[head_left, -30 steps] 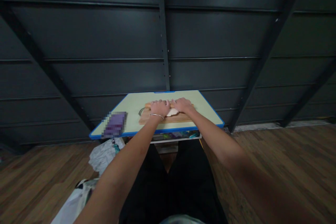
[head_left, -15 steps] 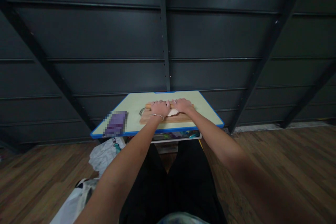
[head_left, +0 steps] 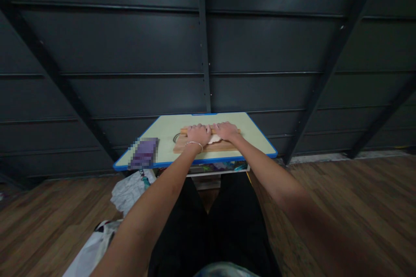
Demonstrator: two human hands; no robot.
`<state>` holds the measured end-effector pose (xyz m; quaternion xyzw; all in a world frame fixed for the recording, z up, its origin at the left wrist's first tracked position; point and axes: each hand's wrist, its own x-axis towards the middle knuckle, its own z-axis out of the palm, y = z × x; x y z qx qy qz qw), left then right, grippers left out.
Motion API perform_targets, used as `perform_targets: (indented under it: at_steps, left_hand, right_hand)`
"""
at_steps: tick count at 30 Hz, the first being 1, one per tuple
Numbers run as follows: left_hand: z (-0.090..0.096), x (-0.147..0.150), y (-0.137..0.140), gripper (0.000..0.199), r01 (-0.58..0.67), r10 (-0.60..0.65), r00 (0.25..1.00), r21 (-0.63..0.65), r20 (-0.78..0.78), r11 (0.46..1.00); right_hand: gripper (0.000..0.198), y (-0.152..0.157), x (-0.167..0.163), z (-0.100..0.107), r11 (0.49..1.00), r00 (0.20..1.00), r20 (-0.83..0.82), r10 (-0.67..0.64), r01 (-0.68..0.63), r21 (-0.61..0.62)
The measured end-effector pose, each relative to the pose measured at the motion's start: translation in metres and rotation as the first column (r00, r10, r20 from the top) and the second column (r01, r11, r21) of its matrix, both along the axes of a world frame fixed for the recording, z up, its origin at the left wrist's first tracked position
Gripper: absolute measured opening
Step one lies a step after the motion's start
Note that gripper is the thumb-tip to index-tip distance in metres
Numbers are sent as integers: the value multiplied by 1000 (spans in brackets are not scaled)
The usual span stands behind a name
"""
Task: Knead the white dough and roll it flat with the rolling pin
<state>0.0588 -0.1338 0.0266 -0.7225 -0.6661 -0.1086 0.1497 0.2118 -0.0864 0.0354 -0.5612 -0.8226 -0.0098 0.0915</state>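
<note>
Left hand (head_left: 199, 134) and right hand (head_left: 226, 130), fingers curled down, clasp the slim tan wooden rolling pin (head_left: 183, 131); ragged-edged white dough (head_left: 214, 139) shows at its near side, there on the brown wooden board (head_left: 180, 148)!

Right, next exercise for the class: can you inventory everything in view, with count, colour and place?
Rolling pin: 1, light wood, across the board
Dough-like piece: 1, whitish, on the board
Cutting board: 1, brown wood, on the table
Cord loop: 1, dark, at the board's left end
Table: 1, pale yellow-green, blue edge, centre
Pixelated item: 1, purple, table's left side
Under-table contents: uncountable, mixed colours
Crumpled bag or cloth: 1, whitish, left of the table
Bag-like item: 1, white, lower left
Wall: 1, dark grey, behind
Floor: 1, brown, below
Bracelet: 1, silvery, left wrist
Trousers: 1 pair, black, bottom centre
Left hand, right hand: 2, bare, over the rolling pin
</note>
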Motion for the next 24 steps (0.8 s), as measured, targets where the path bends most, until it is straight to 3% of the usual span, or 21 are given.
perform_targets:
  at_steps: [24]
  left_hand:
    - [-1, 11, -11, 56, -85, 81, 992, 45, 95, 995]
  right_hand:
    - [63, -23, -5, -4, 991, 998, -9, -67, 68, 112]
